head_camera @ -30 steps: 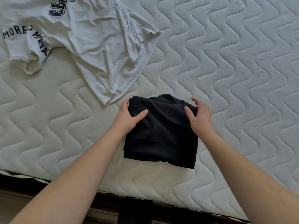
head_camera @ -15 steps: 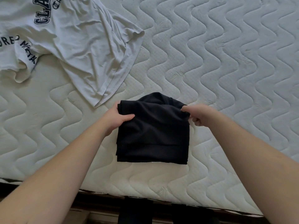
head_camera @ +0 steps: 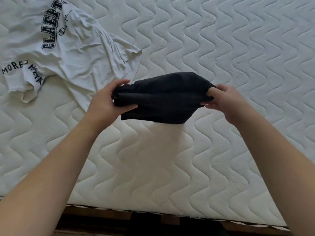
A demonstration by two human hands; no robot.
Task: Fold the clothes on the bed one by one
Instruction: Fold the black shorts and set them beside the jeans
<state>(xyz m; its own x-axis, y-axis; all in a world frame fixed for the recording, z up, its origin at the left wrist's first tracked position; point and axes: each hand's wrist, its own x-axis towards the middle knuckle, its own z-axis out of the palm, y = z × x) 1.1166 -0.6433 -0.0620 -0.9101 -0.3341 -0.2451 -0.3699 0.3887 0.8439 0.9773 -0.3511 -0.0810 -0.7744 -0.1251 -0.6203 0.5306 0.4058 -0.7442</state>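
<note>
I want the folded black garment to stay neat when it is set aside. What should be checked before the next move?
1. Left hand grips black garment: ok.
2. Right hand pinches the other end: ok.
3. Garment off the mattress: ok, shadow beneath.
4. Fold intact: not ok, the lower edge sags.
5. White T-shirt apart from the garment: ok.
6. Bare mattress to the right: ok.

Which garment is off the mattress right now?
The folded black garment, gripped by left hand and right hand; the white printed T-shirt lies crumpled on the mattress.
</note>
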